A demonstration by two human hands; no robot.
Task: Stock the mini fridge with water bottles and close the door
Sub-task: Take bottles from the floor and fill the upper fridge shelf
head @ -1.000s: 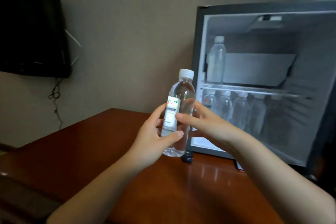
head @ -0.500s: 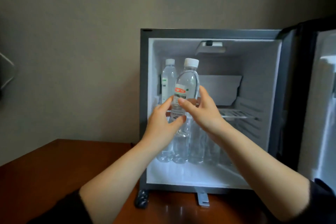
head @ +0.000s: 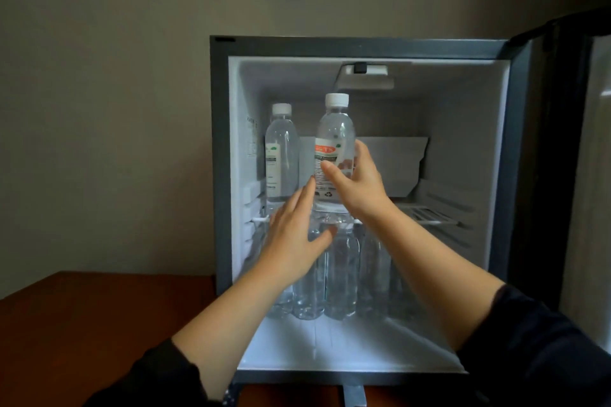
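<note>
The mini fridge (head: pixel 218 149) stands open in front of me, its door (head: pixel 562 158) swung out to the right. My right hand (head: pixel 357 185) grips a clear water bottle (head: pixel 334 132) with a white cap and red label, upright at the front of the wire shelf (head: pixel 426 216). My left hand (head: pixel 294 231) hovers just below and left of it, fingers straight, holding nothing. A second bottle (head: pixel 281 155) stands on the shelf at the left. Several bottles (head: pixel 340 277) stand in a row on the fridge floor beneath the shelf.
The fridge sits on a reddish-brown wooden table (head: pixel 99 324) against a plain beige wall. The right half of the wire shelf holds nothing. A white panel (head: pixel 400 168) leans at the back of the upper compartment.
The bottle has gone up and into the fridge onto the shelf. My left hand has let go of it and dropped lower; my right hand still holds it. The view has closed in on the fridge.
</note>
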